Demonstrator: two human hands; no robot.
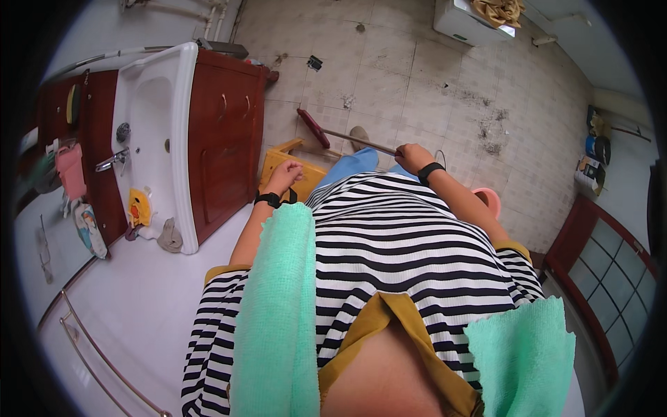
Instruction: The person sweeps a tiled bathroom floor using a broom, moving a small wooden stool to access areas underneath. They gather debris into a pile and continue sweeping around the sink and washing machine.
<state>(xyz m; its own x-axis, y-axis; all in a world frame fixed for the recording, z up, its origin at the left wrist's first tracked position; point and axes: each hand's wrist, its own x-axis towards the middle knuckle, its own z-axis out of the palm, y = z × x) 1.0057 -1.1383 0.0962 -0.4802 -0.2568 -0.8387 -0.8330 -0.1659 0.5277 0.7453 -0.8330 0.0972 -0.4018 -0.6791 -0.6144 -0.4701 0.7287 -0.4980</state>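
Observation:
My right hand (415, 158) is closed around the thin handle of a floor broom (359, 139). The broom's dark red head (313, 128) rests on the tiled floor, left of my shoe (358, 136). My left hand (285, 176) is raised with its fingers curled, above a yellow wooden stool (302, 169); nothing shows in it. A green towel (279, 313) hangs around my neck over a striped shirt. Dark dirt (490, 135) lies scattered on the floor, with a small black piece (314, 63) beyond the broom head.
At left stands a dark red cabinet (224, 130) with a white washbasin (156, 117). A white appliance (458, 23) stands at the top right. A pink bucket (490, 202) is beside my right arm. Boxes (590, 169) line the right wall near a framed glass door (607, 276).

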